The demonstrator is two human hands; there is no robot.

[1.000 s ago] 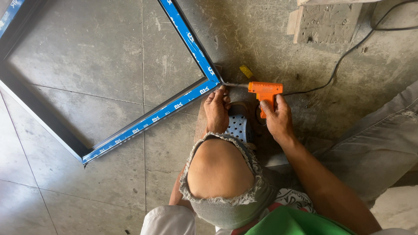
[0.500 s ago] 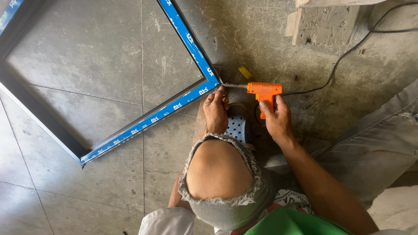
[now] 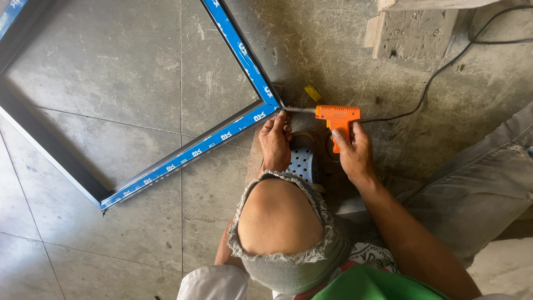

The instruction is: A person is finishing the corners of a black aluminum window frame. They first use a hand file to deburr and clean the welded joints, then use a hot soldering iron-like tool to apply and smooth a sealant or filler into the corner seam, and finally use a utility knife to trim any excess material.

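Two kinds of floor here: big grey tiles (image 3: 111, 100) on the left with thin grout lines, and rougher, stained concrete on the right (pretty dusty all over). A concrete block (image 3: 413, 30) sits at the top right, and a black cable (image 3: 438, 72) snakes from up there down to the tool. There's a little yellow scrap (image 3: 312, 93) lying on the floor just above the tool too.

Lying flat on the floor is a metal frame (image 3: 222, 136) with blue protective film on its faces, its corner pointing right at the person's hands. The person is crouched, bare knee poking through ripped jeans (image 3: 277, 216), foot in a perforated blue-white clog (image 3: 302, 164) just under the hands.

The left hand (image 3: 276, 141) is half curled, fingers bent down, with the fingertips pressed on the frame's corner; it isn't wrapped around anything, just bracing. The right hand (image 3: 352, 153) is closed round the grip of an orange power tool (image 3: 337, 115), fingers wrapped tight, and the tool's metal tip lies level and meets the frame corner right by the left fingertips.

Compared with half a second and a second back, barely anything differs: both hands sit in the same spots, the tool is on the same corner, and the frame has only slid a hair in the view.
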